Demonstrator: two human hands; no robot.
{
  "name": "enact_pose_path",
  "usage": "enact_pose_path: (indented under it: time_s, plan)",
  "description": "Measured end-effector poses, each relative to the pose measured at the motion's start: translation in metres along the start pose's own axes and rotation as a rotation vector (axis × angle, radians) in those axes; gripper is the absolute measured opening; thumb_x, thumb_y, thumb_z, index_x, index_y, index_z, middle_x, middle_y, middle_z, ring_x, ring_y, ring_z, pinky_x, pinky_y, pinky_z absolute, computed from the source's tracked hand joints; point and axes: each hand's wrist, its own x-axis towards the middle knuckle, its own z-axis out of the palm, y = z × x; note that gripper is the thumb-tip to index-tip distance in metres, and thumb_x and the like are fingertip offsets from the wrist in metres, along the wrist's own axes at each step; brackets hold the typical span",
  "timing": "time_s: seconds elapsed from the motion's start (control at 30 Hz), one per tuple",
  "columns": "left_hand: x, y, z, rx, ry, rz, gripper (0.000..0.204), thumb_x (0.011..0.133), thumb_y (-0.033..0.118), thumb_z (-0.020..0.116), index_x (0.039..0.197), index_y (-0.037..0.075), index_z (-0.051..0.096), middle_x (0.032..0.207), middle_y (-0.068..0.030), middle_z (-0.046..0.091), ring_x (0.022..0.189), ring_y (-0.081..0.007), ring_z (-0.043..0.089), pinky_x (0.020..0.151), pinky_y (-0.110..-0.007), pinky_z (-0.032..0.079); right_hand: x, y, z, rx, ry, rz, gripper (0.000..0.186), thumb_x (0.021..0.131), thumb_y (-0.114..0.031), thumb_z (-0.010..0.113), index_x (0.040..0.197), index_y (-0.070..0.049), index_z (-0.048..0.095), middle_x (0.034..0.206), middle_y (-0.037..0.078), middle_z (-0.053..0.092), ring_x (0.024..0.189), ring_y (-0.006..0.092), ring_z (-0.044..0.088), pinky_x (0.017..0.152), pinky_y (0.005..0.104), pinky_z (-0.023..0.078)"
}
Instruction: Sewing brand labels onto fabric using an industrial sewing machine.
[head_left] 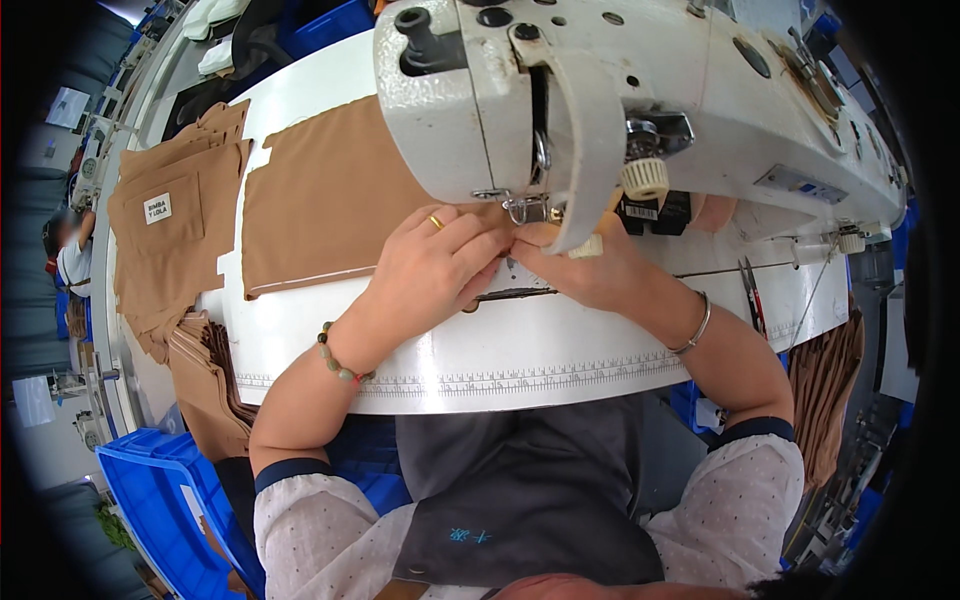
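Observation:
A large brown fabric piece (320, 200) lies on the white sewing table (560, 370), its right end running under the head of a white sewing machine (700, 90). Close to the metal presser foot (527, 207), my left hand (440, 265) is closed on the edge of that fabric, fingers bent together. My right hand (590, 265) meets it from the other side, thumb and fingertips pinched at the same fabric end. A white curved guard on the machine partly covers the right fingers. The needle point and the stitching spot are hidden.
Brown fabric pieces with a white label (135, 230) are stacked at the left. More brown pieces hang at the table's left (205, 370) and right (828, 400). Dark-tipped scissors or snips (752, 295) lie beside my right forearm. A blue bin (170, 480) stands lower left.

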Motion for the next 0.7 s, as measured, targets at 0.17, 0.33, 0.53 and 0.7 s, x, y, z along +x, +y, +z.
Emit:
enact_pose_path:
  time_s: [0.17,0.33,0.53,0.7]
  plan:
    - [-0.008,-0.004,-0.005,0.046,-0.068,0.257,0.015,0.073,0.006,0.073,0.088,0.005,0.074,0.088,-0.0016,0.062,0.08,-0.0187,0.061,0.074,-0.031,0.057,0.0,-0.006,-0.011,-0.021,-0.138,0.072,0.012,0.081,-0.014,0.068,0.093,-0.011,0.07,0.065,0.006,0.059,0.057,0.0235,0.063,0.05,0.0374,0.048]
    - [-0.008,-0.003,-0.003,0.092,-0.101,0.276,0.015,0.073,0.006,0.073,0.087,0.003,0.073,0.086,-0.002,0.059,0.078,-0.017,0.058,0.068,-0.029,0.055,0.0,-0.008,-0.019,0.088,-0.109,0.149,0.009,0.078,-0.016,0.07,0.087,-0.012,0.072,0.065,0.008,0.059,0.056,0.0262,0.062,0.051,0.0385,0.049]
    - [-0.01,-0.001,-0.003,0.113,-0.124,0.289,0.021,0.072,0.005,0.073,0.092,0.0,0.074,0.094,-0.0048,0.063,0.083,-0.0204,0.061,0.064,-0.032,0.054,0.0,-0.007,-0.021,0.131,-0.113,0.167,0.009,0.077,-0.015,0.071,0.085,-0.012,0.07,0.066,0.009,0.058,0.057,0.0283,0.062,0.054,0.0398,0.05]
    - [-0.011,0.002,-0.004,0.111,-0.155,0.271,0.027,0.07,0.005,0.074,0.096,-0.001,0.075,0.101,-0.0077,0.068,0.089,-0.0248,0.065,0.064,-0.036,0.056,0.004,-0.009,-0.027,0.14,-0.102,0.145,0.009,0.076,-0.015,0.071,0.085,-0.011,0.068,0.067,0.009,0.058,0.058,0.0275,0.063,0.054,0.0398,0.05]
